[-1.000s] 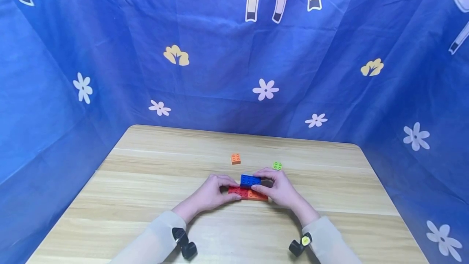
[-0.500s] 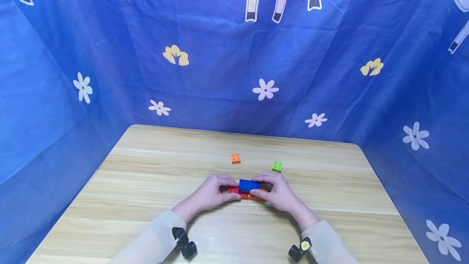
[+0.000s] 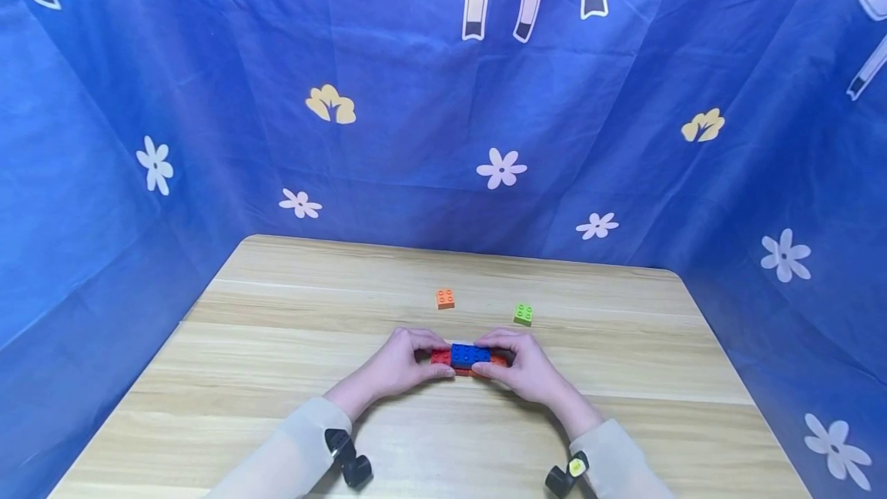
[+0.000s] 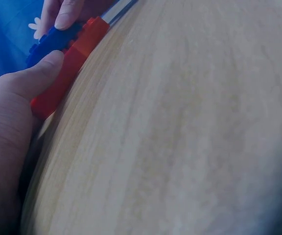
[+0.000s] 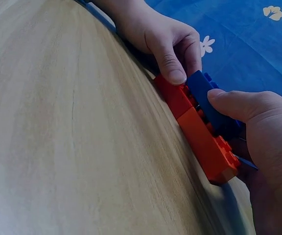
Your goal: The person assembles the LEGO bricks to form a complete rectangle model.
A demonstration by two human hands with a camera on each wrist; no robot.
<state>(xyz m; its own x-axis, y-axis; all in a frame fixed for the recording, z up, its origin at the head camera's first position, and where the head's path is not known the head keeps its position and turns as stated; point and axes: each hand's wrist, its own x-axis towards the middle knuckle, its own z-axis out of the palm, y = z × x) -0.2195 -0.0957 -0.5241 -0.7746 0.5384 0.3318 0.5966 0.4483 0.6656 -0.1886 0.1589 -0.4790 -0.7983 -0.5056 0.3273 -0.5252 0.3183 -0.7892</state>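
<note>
Between my hands a red building brick and an orange building brick lie end to end on the table. A blue building brick sits over their joint, its studs upward. My left hand grips the red brick, thumb on the near side and fingers on the far side. My right hand pinches the blue brick between thumb and fingers at its right end. In the right wrist view a narrow gap shows between the blue brick and the bricks below.
Farther back on the wooden table lie a small orange brick and a small green brick. A blue patterned curtain encloses the table at the back and sides.
My right hand has brought the blue brick down and slightly left, over the joint of the red and orange bricks. My left hand has stayed in place on the red brick.
</note>
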